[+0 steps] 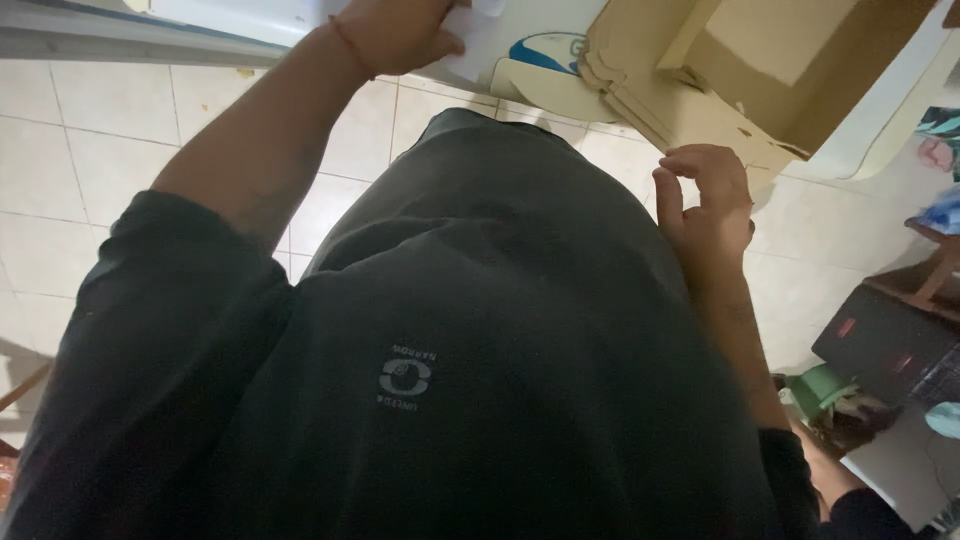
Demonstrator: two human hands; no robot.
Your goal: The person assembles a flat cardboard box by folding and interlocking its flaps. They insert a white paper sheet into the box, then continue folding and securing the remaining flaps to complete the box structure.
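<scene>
Left hand [395, 32] closed on white sheet [470, 55]; right hand [708, 205] half-curled, empty, beside cardboard stack [660, 95]. Better support stack edge before pulling sheet.

- white sheet of paper [470, 45], flat on the table edge at twelve o'clock, seemingly pinched.
- tan cardboard stack [650, 95], flattened, at one o'clock.

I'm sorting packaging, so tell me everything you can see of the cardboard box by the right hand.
The cardboard box is plain brown, apparently corrugated, lying tilted on a white table edge at upper right. Flat layered flaps fan out at its lower left edge, with a few small dark spots. The right hand is curled just below its flaps, at or near the edge; contact is unclear. Its top is cut off by the frame.
</scene>
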